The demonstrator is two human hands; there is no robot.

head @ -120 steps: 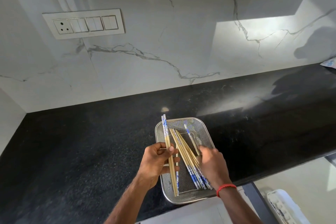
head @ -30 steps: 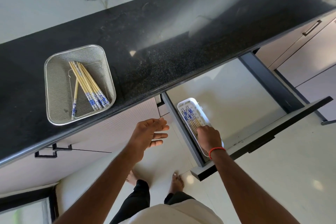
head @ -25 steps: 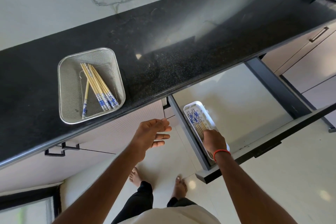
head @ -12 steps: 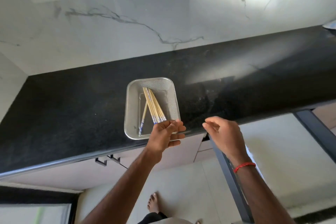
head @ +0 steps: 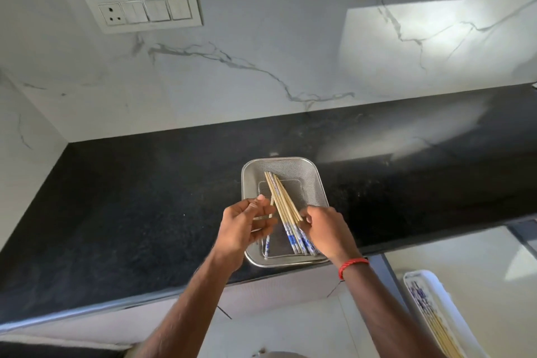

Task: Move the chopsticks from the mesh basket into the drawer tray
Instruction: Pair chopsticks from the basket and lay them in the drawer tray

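- A mesh basket [head: 313,183] is seen near the front edge of the dark bench [head: 130,212], with a fanned bundle of chopsticks [head: 283,206] lying in it, blue-patterned ends toward the person.
- One further chopstick [head: 268,238] lies apart at the basket's left side, partly hidden by the left hand [head: 244,229].
- The left hand is held over the basket's left rim, its fingers [head: 258,202] loosely curled and pinched near that single stick; whether it is actually gripped cannot be told.
- The right hand [head: 328,229] is placed at the bundle's right side, fingers half-open and touching the sticks, with no closed grip visible.
- The white drawer tray [head: 436,279] is visible at lower right, below the bench, with some chopsticks already laid in it.
- The step in hand is judged to be the gathering of another batch from the basket; the task seems partly done.
- For the next move, the loose sticks would need to be drawn together, gripped firmly and carried down to the tray, aligned with those already there.
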